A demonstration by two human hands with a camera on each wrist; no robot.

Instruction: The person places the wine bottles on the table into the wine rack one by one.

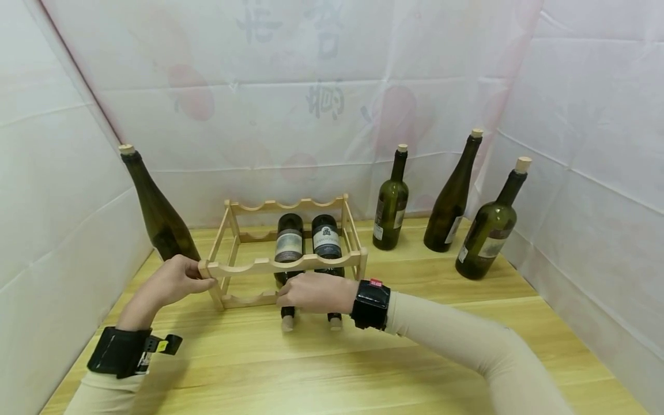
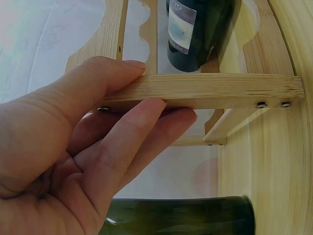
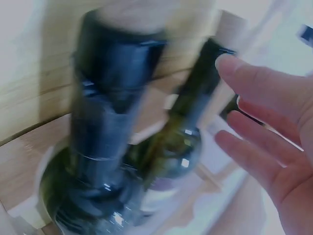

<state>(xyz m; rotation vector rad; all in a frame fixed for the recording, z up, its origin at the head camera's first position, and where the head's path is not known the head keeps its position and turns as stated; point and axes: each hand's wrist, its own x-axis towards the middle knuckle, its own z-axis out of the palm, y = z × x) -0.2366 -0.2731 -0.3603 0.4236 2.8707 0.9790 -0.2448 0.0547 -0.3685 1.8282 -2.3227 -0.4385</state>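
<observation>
**Watching the left hand point(image 1: 176, 279) gripping the wooden wine rack point(image 1: 261, 266), the right hand point(image 1: 317, 291) hovering loose-fingered**

On my head feed I am seeing the rack standing on the wood-grain tabletop point(image 1: 249, 363). The left hand is pinching its front left corner, thumb on one face of the post and fingers curling against another. Two corked wine bottles are lying side by side in the rack's lower tier: the left lying bottle point(image 1: 289, 245) is bearing a pale label, and the right lying bottle point(image 1: 326, 237) is showing a white label with a dark emblem. Both necks are pointing toward the person.

The right hand is hovering over those necks, its fingers spreading half-extended and having hold of nothing. Its thumb tip is lining up with the left bottle's neck on the blurred right wrist feed, but I am not managing to tell whether they are touching.

A tall green bottle point(image 1: 163, 222) is standing just beside the rack, near the left hand. Three more corked bottles point(image 1: 487, 239) are standing upright to the rack's right, near the cloth backdrop point(image 1: 290, 132).
</observation>
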